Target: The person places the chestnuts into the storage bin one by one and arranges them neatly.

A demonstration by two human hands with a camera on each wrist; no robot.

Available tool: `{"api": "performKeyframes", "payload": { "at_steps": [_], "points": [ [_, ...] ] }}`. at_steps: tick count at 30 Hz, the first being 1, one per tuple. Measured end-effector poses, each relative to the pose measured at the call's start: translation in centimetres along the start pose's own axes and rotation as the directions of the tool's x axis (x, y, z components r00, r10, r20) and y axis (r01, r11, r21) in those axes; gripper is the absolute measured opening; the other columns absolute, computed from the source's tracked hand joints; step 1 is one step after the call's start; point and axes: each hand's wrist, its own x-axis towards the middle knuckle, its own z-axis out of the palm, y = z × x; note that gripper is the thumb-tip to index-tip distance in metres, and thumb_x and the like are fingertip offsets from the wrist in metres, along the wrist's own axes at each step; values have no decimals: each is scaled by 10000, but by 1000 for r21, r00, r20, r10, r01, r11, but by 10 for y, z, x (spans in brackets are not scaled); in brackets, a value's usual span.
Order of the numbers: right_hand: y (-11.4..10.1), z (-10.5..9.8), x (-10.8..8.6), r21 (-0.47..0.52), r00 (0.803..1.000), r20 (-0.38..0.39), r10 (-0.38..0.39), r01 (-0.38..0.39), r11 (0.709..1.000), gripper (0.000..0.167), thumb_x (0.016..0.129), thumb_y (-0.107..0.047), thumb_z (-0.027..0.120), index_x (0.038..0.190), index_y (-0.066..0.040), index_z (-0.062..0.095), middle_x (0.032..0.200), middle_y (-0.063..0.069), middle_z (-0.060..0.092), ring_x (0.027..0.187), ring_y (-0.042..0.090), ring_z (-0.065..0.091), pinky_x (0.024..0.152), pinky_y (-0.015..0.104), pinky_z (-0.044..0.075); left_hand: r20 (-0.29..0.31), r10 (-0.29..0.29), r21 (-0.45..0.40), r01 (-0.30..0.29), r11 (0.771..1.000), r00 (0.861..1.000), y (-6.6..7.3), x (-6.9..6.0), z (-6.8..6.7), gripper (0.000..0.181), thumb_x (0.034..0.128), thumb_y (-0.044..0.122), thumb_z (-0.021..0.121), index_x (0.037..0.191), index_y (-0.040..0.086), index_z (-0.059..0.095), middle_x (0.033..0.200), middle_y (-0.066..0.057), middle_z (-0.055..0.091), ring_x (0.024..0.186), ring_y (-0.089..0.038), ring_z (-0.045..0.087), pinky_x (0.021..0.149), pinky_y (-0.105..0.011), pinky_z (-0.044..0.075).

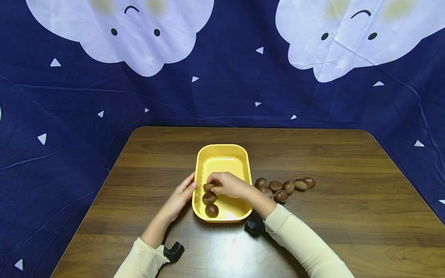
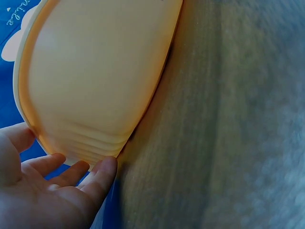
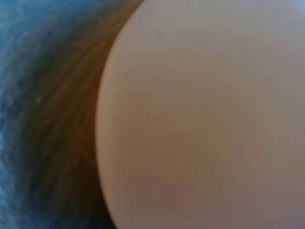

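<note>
My right hand (image 1: 227, 185) is reaching inside the yellow tray (image 1: 229, 164), thumb and fingers pinching one nut (image 1: 217, 182), partly hidden by them. Three more nuts (image 1: 209, 198) are lying in a row along the tray's left side, the farthest just beside my fingertips. My left hand (image 1: 180, 199) is resting against the tray's left outer wall, thumb and fingers spread apart. Seven loose nuts (image 1: 288, 187) are lying on the table (image 1: 313, 154), right of the tray.

A navy curtain (image 1: 229, 92) printed with upside-down white clouds (image 1: 139, 50) and small triangles (image 1: 55, 63) hangs behind the brown wooden table (image 1: 354, 162).
</note>
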Motion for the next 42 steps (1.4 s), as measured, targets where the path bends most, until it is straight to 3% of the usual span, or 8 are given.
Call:
{"api": "performKeyframes", "payload": {
  "at_steps": [6,12,19,23,31,42],
  "points": [
    [-1,0,1,1,999,-33,2,-2,1000,151,829,-67,616,979,-59,600,928,7,618,869,126,569,776,262,468,-2,7,-4,-7,1000,1000,0,0,0,530,972,235,404,1423,44,204,1436,-170,226,1225,-317,335,986,-428,316],
    [-2,-6,-1,79,996,-89,9,-2,997,214,856,-87,595,1052,-2,589,1040,91,609,967,191,567,836,288,463,3,7,-9,-6,1000,1000,0,0,0,526,973,224,401,1424,40,201,1436,-170,225,1225,-318,335,990,-425,311],
    [-4,-12,-6,111,981,-190,-28,50,993,243,885,-128,568,1074,24,578,1060,131,605,982,209,560,845,281,453,4,10,7,-10,1000,1000,0,0,0,542,970,251,407,1425,45,198,1441,-160,218,1229,-314,334,980,-424,323],
    [-4,-16,-13,132,966,-251,-53,88,987,263,887,-133,574,1094,28,562,1069,143,601,986,229,559,858,289,445,-6,12,8,-12,1000,1000,-1,0,1,535,969,247,409,1424,48,207,1435,-160,235,1226,-307,343,978,-414,327],
    [1,-34,-33,170,916,-397,-67,146,975,294,878,-103,587,1143,5,520,1053,177,600,966,273,570,861,306,449,-7,10,-7,-10,1000,1000,1,0,0,526,971,224,405,1422,41,206,1441,-168,210,1230,-321,329,992,-427,303],
    [30,-51,-78,161,881,-474,1,85,983,326,878,-117,589,1179,-22,505,1059,155,594,981,261,561,839,367,463,-1,1,-13,-1,1000,1000,1,0,0,533,970,219,407,1422,33,195,1447,-167,192,1241,-317,308,1002,-429,284]
  ]
}}
